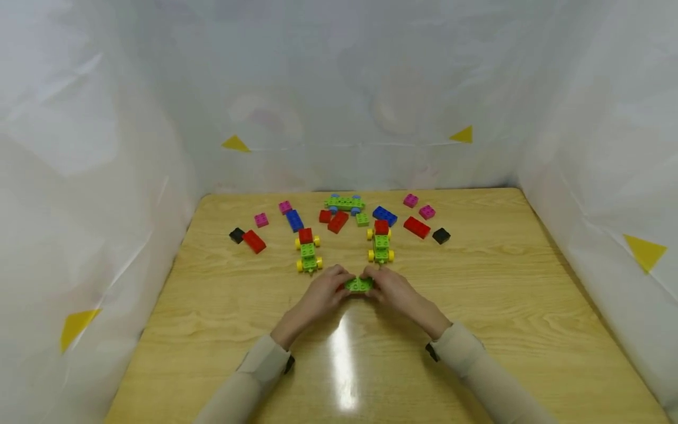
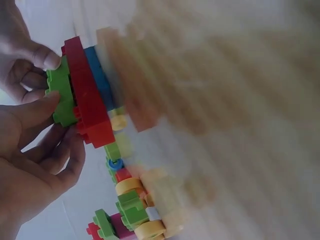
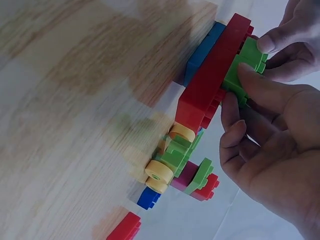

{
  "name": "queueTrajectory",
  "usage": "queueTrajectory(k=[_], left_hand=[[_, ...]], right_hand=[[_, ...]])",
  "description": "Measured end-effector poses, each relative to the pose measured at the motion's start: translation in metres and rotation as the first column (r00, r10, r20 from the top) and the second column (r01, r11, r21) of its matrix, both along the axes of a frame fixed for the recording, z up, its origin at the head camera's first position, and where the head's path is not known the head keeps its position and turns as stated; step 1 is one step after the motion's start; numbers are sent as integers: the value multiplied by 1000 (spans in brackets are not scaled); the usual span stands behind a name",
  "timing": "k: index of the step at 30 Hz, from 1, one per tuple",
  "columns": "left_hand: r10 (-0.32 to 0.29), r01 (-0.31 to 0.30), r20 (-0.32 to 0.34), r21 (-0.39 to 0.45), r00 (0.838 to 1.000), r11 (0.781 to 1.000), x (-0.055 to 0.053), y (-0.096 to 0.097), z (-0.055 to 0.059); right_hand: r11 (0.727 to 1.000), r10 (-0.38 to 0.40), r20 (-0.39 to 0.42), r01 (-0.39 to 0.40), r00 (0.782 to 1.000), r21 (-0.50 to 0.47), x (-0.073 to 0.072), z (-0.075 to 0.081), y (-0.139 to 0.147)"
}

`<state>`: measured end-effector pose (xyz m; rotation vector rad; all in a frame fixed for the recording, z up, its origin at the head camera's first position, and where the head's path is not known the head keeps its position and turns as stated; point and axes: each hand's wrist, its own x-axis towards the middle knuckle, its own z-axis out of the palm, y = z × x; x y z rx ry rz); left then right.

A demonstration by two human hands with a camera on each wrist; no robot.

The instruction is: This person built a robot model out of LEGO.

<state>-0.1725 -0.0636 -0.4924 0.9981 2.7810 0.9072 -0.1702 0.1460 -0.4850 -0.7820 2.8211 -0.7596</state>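
Note:
My left hand (image 1: 328,287) and right hand (image 1: 393,290) meet over the near middle of the table. Between their thumbs and fingers they pinch a green brick (image 1: 359,285) from its two ends. In the right wrist view, the green brick (image 3: 245,70) lies on the studs of a long red brick (image 3: 212,72), which rests on a blue brick (image 3: 204,52). Whether the green brick is fully seated cannot be told. Just beyond the hands stand two yellow-wheeled toy cars, the left car (image 1: 308,250) and the right car (image 1: 381,241), each topped with red.
At the back is a green wheeled base (image 1: 344,204) with blue wheels. Loose bricks lie in an arc: red (image 1: 254,241), blue (image 1: 294,221), pink (image 1: 261,219), black (image 1: 441,235) and a small green one (image 1: 362,219). White sheeting (image 1: 339,88) encloses the table's back and sides.

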Motion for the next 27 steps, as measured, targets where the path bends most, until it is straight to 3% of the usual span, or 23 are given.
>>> queueTrajectory(k=[3, 7, 16, 20, 27], left_hand=[[-3, 5, 38, -35, 999, 999, -4, 1, 2], [-21, 22, 30, -63, 999, 998, -7, 1, 2], [-54, 48, -117, -54, 992, 997, -6, 1, -1], [-52, 45, -91, -78, 994, 996, -9, 1, 1], [-47, 47, -6, -49, 999, 998, -9, -1, 1]], right_hand=[[1000, -11, 15, 11, 1000, -4, 0, 1, 1], [1000, -15, 34, 15, 999, 7, -1, 0, 2], [999, 33, 33, -33, 999, 2, -6, 2, 3], [999, 54, 46, -53, 997, -7, -10, 6, 3], [998, 58, 70, -57, 996, -7, -15, 7, 3]])
